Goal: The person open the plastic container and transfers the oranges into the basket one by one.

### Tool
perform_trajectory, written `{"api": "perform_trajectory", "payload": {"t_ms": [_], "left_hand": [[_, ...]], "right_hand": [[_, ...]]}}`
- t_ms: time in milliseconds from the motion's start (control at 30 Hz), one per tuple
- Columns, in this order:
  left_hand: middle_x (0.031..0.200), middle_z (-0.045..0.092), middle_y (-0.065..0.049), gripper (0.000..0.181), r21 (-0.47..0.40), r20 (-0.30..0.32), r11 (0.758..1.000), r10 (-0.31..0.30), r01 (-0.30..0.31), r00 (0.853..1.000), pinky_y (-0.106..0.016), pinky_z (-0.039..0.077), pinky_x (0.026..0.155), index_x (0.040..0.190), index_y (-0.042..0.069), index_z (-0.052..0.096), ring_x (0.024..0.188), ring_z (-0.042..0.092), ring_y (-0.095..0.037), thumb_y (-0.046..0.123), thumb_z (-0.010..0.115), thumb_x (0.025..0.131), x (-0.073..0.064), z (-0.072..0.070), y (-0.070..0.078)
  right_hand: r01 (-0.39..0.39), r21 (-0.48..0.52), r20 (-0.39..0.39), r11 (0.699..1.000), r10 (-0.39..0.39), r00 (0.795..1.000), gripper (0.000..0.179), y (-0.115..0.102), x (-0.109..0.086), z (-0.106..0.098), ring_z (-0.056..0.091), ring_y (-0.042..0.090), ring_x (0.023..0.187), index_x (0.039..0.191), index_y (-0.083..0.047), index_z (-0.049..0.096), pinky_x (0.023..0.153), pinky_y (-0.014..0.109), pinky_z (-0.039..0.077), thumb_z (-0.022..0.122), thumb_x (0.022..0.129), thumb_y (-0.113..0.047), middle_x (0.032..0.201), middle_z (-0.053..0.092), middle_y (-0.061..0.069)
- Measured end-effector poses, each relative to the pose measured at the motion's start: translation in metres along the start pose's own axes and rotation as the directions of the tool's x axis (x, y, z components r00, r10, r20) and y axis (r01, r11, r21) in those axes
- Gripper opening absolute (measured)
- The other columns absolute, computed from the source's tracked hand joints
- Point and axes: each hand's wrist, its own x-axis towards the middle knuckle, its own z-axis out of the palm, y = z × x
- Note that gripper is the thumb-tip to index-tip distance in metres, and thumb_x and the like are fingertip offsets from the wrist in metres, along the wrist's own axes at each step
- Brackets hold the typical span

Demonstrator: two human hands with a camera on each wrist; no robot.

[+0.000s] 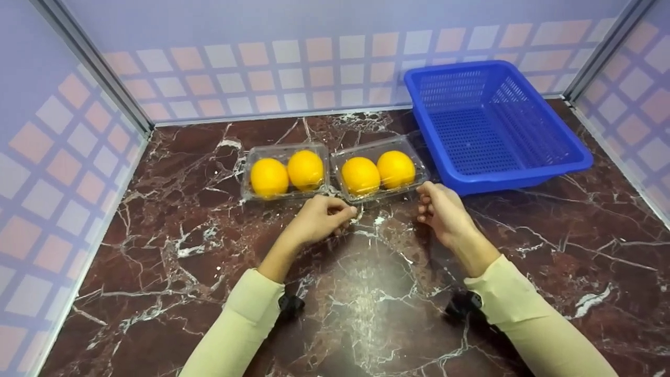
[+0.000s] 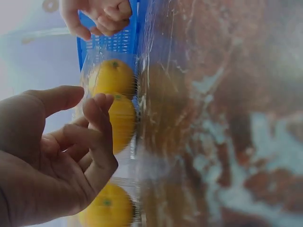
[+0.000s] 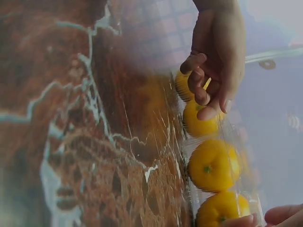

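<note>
The left hand [image 1: 324, 217], loosely curled and holding nothing, has the left clear tray [image 1: 301, 194] of two oranges [image 1: 305, 170] at its 11 o'clock. The right hand [image 1: 443, 210] — relaxed, also grasping nothing — is just beside the right clear tray [image 1: 388, 193], at its 10 o'clock; the blue basket [image 1: 502, 183] sits at 1 o'clock.

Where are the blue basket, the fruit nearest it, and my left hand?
Blue basket [image 1: 473, 139]: head view, mesh floor.
Nearest fruit [image 1: 396, 169]: head view, its middle.
Left hand [image 1: 316, 219]: head view, back of hand.
</note>
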Motion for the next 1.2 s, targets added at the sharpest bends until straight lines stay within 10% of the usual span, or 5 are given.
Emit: {"api": "perform_trajectory", "payload": {"t_ms": [200, 433, 633, 867, 1200], "left_hand": [[0.092, 0.075, -0.01, 0.027, -0.358, 0.037, 0.925, -0.119, 0.124, 0.992, -0.02, 0.049, 0.055, 0.119, -0.002, 0.072, 0.065, 0.062, -0.009, 0.021, 0.064, 0.108, -0.001, 0.008, -0.01], [0.092, 0.069, -0.002, 0.026, -0.678, 0.009, 0.711, -0.248, 0.188, 0.969, -0.017, 0.048, 0.058, 0.128, -0.001, 0.063, 0.07, 0.062, -0.009, 0.016, 0.06, 0.109, -0.001, 0.024, -0.014], [0.091, 0.063, -0.001, 0.016, -0.809, -0.001, 0.559, -0.309, 0.181, 0.951, -0.017, 0.045, 0.058, 0.123, 0.004, 0.06, 0.071, 0.058, -0.01, 0.013, 0.058, 0.109, 0.002, 0.034, -0.014], [0.091, 0.062, 0.0, 0.009, -0.838, -0.01, 0.515, -0.349, 0.182, 0.937, -0.016, 0.043, 0.054, 0.115, 0.008, 0.061, 0.067, 0.055, -0.007, 0.013, 0.061, 0.108, 0.003, 0.037, -0.009], [0.085, 0.06, 0.001, 0.006, -0.856, -0.054, 0.496, -0.365, 0.145, 0.929, -0.012, 0.037, 0.049, 0.109, 0.007, 0.064, 0.063, 0.05, -0.004, 0.009, 0.06, 0.106, 0.006, 0.041, -0.006]], "right_hand": [[0.281, -0.27, 0.126, 0.921, -0.255, 0.959, 0.01, 0.001, -0.003, 0.009, 0.05, 0.009, 0.069, 0.093, -0.007, 0.057, 0.06, 0.018, 0.045, 0.062, 0.101, -0.006, 0.083, 0.054, -0.001], [0.704, -0.639, 0.466, 0.31, -0.573, 0.674, 0.007, -0.002, 0.001, 0.013, 0.063, 0.026, 0.079, 0.098, -0.004, 0.072, 0.07, 0.033, 0.054, 0.076, 0.093, -0.006, 0.096, 0.064, 0.01], [0.713, -0.701, 0.598, -0.017, -0.559, 0.575, 0.015, -0.001, 0.005, 0.015, 0.065, 0.028, 0.077, 0.105, -0.01, 0.077, 0.068, 0.041, 0.057, 0.08, 0.09, -0.01, 0.099, 0.064, 0.007], [0.721, -0.684, 0.654, -0.11, -0.531, 0.539, 0.019, -0.003, 0.006, 0.022, 0.062, 0.027, 0.07, 0.109, -0.01, 0.08, 0.062, 0.042, 0.057, 0.083, 0.09, -0.01, 0.092, 0.063, 0.005], [0.714, -0.698, 0.647, -0.061, -0.48, 0.592, 0.016, -0.008, 0.01, 0.029, 0.07, 0.028, 0.078, 0.105, -0.009, 0.08, 0.071, 0.046, 0.061, 0.08, 0.089, -0.004, 0.092, 0.071, 0.005]]}}
